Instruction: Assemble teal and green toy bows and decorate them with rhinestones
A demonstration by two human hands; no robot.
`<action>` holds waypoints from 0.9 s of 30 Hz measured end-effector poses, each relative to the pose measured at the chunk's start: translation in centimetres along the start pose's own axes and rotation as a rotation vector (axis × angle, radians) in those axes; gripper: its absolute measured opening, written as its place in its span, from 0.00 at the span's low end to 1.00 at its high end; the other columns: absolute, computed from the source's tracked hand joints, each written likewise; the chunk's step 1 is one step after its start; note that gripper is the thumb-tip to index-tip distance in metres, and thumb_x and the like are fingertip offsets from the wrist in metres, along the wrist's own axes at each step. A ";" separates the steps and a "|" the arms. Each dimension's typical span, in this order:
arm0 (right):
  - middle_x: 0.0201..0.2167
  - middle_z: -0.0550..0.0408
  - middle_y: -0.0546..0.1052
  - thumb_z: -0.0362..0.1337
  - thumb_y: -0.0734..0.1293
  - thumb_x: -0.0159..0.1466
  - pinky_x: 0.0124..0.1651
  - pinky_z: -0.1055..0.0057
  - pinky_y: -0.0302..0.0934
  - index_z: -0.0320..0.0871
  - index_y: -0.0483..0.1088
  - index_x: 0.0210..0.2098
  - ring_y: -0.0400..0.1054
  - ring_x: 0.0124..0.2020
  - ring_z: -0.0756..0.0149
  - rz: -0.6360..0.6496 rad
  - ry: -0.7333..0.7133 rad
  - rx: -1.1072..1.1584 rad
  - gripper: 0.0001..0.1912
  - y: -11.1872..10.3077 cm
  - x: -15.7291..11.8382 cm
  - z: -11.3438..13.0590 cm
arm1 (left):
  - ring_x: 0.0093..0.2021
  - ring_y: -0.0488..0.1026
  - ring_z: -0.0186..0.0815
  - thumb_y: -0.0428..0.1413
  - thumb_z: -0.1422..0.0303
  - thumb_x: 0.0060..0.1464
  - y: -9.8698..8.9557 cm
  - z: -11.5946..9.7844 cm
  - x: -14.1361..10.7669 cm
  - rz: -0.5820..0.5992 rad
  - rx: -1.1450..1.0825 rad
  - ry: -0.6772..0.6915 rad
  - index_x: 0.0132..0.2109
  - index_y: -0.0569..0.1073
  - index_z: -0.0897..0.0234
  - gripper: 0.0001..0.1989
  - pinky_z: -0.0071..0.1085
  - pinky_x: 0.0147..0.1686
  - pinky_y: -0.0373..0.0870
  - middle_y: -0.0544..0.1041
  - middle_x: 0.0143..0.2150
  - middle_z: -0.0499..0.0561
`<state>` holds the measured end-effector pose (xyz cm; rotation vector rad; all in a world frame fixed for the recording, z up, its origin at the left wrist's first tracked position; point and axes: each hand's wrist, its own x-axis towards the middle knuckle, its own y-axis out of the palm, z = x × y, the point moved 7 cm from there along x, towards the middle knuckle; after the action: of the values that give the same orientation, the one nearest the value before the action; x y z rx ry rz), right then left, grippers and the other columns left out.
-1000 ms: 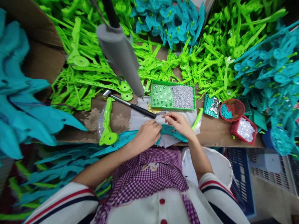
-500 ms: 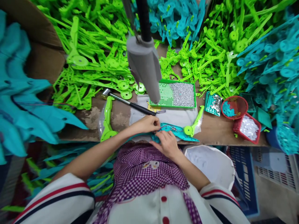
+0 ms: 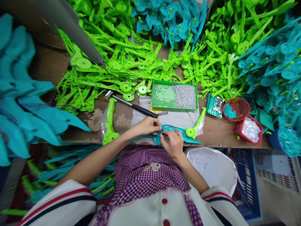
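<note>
A teal plastic shell [image 3: 154, 139] with thin wires and a small metal part inside lies at the table's front edge, under both hands. My left hand [image 3: 148, 126] is closed in a pinch at the shell's upper middle; what its fingertips hold is too small to make out. My right hand [image 3: 174, 142] bends over the shell's right half, thumb and forefinger pinching a small dark piece [image 3: 163, 134]. A lime green arm piece [image 3: 194, 128] rests at the shell's right end. Another green arm piece [image 3: 109, 122] lies left of my left forearm. A hammer [image 3: 141, 109] lies just beyond my left hand.
A green tray [image 3: 163, 94] of small metal bits sits beyond the hands. To the right stand a red bowl [image 3: 242, 108] and a red basket [image 3: 260, 138] of white pieces. Green parts [image 3: 113, 62] and teal parts [image 3: 282, 56] are heaped around. A grey tool [image 3: 70, 31] hangs at upper left.
The hanging grey tool has swung from above the tray to the upper left. My right hand has shifted slightly right, and a dark piece now shows at its fingertips. My left hand stays nearly still.
</note>
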<state>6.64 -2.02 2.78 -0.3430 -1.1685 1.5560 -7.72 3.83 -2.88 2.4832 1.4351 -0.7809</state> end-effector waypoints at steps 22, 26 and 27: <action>0.43 0.52 0.82 0.36 0.64 0.69 0.57 0.58 0.51 0.47 0.72 0.53 0.75 0.43 0.64 -0.016 0.022 -0.045 0.14 -1.2 -1.0 -3.1 | 0.70 0.59 0.43 0.54 0.74 0.57 3.5 -4.6 -3.8 -0.014 0.898 0.710 0.41 0.72 0.60 0.07 0.53 0.68 0.44 0.75 0.61 0.50; 0.44 0.52 0.81 0.35 0.62 0.71 0.55 0.59 0.51 0.47 0.70 0.55 0.74 0.44 0.64 0.039 0.012 -0.048 0.14 -0.4 0.0 -3.4 | 0.68 0.61 0.44 0.52 0.75 0.58 3.4 -3.7 -4.2 -0.073 0.854 0.677 0.40 0.72 0.61 0.07 0.51 0.66 0.49 0.75 0.60 0.52; 0.44 0.52 0.80 0.35 0.62 0.71 0.54 0.59 0.51 0.47 0.70 0.55 0.73 0.45 0.64 0.072 -0.009 -0.057 0.14 -0.3 0.2 -3.4 | 0.68 0.62 0.44 0.51 0.75 0.58 3.4 -3.6 -4.3 -0.089 0.846 0.674 0.39 0.72 0.61 0.07 0.50 0.66 0.50 0.75 0.60 0.52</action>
<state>9.26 -0.24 1.48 -0.4201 -1.2214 1.5900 -5.29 0.18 2.04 3.6108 1.6443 -0.6874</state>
